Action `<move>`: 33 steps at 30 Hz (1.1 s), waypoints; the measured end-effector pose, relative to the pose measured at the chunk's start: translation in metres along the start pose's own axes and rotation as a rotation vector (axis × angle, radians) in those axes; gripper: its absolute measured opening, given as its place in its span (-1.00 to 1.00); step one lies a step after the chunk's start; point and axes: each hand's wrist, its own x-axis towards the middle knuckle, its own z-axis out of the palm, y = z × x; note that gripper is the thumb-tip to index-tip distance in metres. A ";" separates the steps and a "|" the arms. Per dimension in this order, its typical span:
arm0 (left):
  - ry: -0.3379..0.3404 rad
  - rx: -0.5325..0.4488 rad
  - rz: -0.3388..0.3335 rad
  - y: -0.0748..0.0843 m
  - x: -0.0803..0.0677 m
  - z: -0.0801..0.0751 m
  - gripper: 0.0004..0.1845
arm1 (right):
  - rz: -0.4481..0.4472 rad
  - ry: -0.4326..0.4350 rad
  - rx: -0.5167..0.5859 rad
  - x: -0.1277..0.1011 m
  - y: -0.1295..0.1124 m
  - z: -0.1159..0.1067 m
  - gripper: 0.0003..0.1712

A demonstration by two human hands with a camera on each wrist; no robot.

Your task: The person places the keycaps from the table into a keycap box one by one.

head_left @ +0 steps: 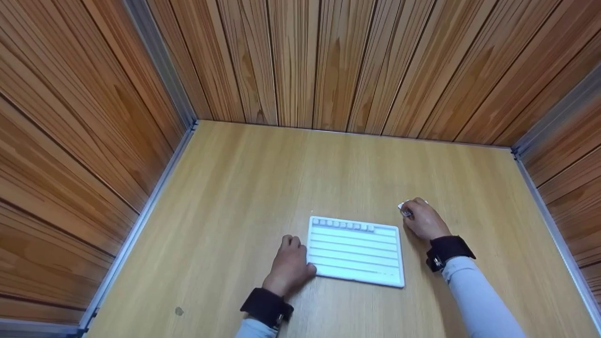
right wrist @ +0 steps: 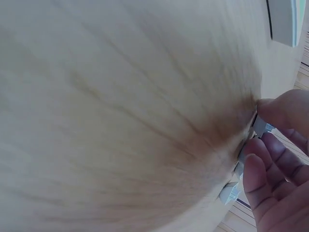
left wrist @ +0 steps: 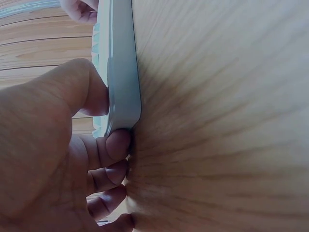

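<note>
No brand, label or readable writing shows anywhere; the white tray (head_left: 355,252) bears only plain grooved rows, and the topmost row holds a line of small white tiles (head_left: 342,225) whose faces are too small to read.

The tray lies flat on a pale wooden table (head_left: 244,188), nearer the person than the middle of it. The left hand (head_left: 289,266) rests on the table at the tray's left edge; in the left wrist view the thumb (left wrist: 82,87) presses the top of the tray (left wrist: 120,63) at its near corner, and the curled fingers (left wrist: 113,147) bear against its edge at the table (left wrist: 217,121), so the hand grips that corner.

The right hand (head_left: 422,219) sits on the table just beyond the tray's far right corner, apart from the tray. Its fingers are bent over a few small loose tiles (head_left: 404,209); the right wrist view shows the thumb and fingertips (right wrist: 263,159) pinching one tile (right wrist: 262,127) against the table (right wrist: 120,96), with another tile (right wrist: 230,192) lying just beside. A corner of the tray (right wrist: 282,21) appears at that view's upper edge.

Walls of reddish-brown wooden boards (head_left: 328,61) enclose the table on three sides, joined to it by grey metal strips (head_left: 141,220). Both wrists wear dark bands over light sleeves.
</note>
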 end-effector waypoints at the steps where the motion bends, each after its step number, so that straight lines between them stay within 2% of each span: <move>1: -0.003 -0.002 -0.003 0.000 0.000 0.000 -0.53 | 0.000 0.000 0.001 0.000 0.000 0.000 -0.78; 8: -0.016 -0.017 -0.013 0.000 0.000 0.000 -0.53 | 0.040 0.024 0.019 -0.001 -0.005 0.002 -0.84; 15: -0.008 -0.028 -0.004 0.000 0.000 -0.001 -0.54 | 0.167 0.010 0.180 -0.004 -0.010 -0.003 -0.67; 22: 0.026 -0.024 0.028 0.000 -0.002 -0.003 -0.59 | 0.131 0.038 0.234 -0.007 -0.010 -0.005 -0.73; 33: 0.025 -0.022 0.023 -0.001 -0.002 -0.001 -0.57 | 0.187 -0.020 0.254 -0.007 -0.018 -0.005 -0.73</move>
